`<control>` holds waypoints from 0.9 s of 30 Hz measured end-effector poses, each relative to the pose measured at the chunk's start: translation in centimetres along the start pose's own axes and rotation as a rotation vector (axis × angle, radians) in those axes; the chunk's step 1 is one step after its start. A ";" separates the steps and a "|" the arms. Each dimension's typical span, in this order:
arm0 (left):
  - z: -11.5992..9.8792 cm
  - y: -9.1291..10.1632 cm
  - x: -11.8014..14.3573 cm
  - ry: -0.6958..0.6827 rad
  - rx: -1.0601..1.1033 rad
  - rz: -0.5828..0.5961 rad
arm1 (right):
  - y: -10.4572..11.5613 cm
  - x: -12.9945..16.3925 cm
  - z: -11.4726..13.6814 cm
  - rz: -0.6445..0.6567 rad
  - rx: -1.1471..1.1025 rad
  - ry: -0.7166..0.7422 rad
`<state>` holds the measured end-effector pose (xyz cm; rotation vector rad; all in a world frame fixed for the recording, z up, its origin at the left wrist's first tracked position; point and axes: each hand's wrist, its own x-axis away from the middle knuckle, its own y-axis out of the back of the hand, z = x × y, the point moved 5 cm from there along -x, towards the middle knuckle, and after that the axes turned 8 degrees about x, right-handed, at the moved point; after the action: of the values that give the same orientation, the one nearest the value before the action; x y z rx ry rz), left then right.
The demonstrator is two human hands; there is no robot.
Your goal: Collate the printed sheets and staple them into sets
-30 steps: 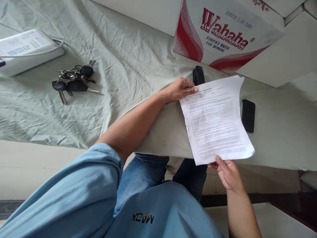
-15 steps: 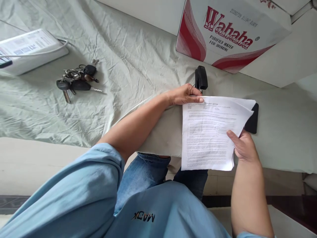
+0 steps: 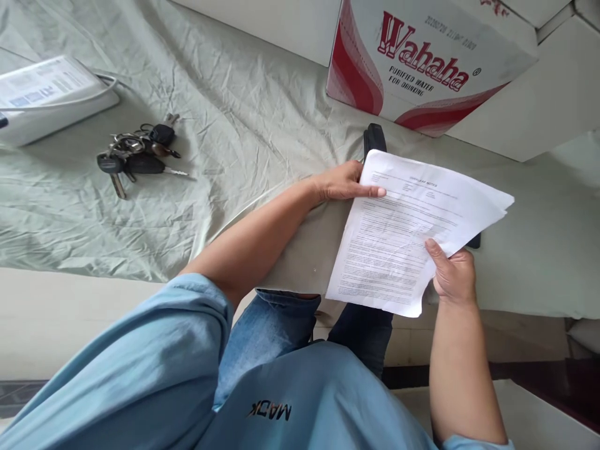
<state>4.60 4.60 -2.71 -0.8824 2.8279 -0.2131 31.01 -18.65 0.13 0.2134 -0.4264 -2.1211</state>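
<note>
Printed sheets of paper (image 3: 394, 240), loosely stacked with their right corners fanned apart, are held tilted over the table's front edge. My left hand (image 3: 344, 181) grips them at the upper left, thumb on top and the other fingers hidden beneath. On the right side, my right hand (image 3: 452, 272) pinches the sheets with its thumb on the printed face. Just beyond the top edge lies a black stapler (image 3: 375, 139), partly covered by the paper. A black flat object (image 3: 475, 241) peeks out from under the sheets on the right.
A bunch of keys (image 3: 140, 153) lies on the wrinkled pale green cloth (image 3: 244, 125) at left. Farther left is a white box-shaped device (image 3: 56, 100) with a cable. A red and white water carton (image 3: 422, 69) stands at the back, beside other white boxes.
The sheets have turned clockwise and their top has moved up and right, covering more of the stapler and the black flat object. Both hands still hold them.
</note>
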 end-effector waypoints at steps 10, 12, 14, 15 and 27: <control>-0.2 -0.5 0.3 0.028 0.100 0.026 | -1.5 -1.5 0.8 0.102 -0.003 0.004; -0.4 -0.5 0.3 0.027 0.064 0.027 | -1.3 -1.7 0.4 0.087 0.002 -0.011; -0.5 -0.5 0.4 0.029 0.003 0.032 | -0.9 -2.2 0.1 0.028 -0.018 0.011; -0.5 -0.4 0.4 0.031 -0.025 0.030 | -0.7 -2.5 0.0 -0.018 -0.039 0.034; -0.1 -0.5 -0.2 -0.017 -0.117 0.085 | 1.0 -4.0 3.4 -0.363 0.048 0.199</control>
<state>5.06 4.34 -2.51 -0.7790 2.8794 -0.0297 32.89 -15.08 3.65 0.5605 -0.3402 -2.4147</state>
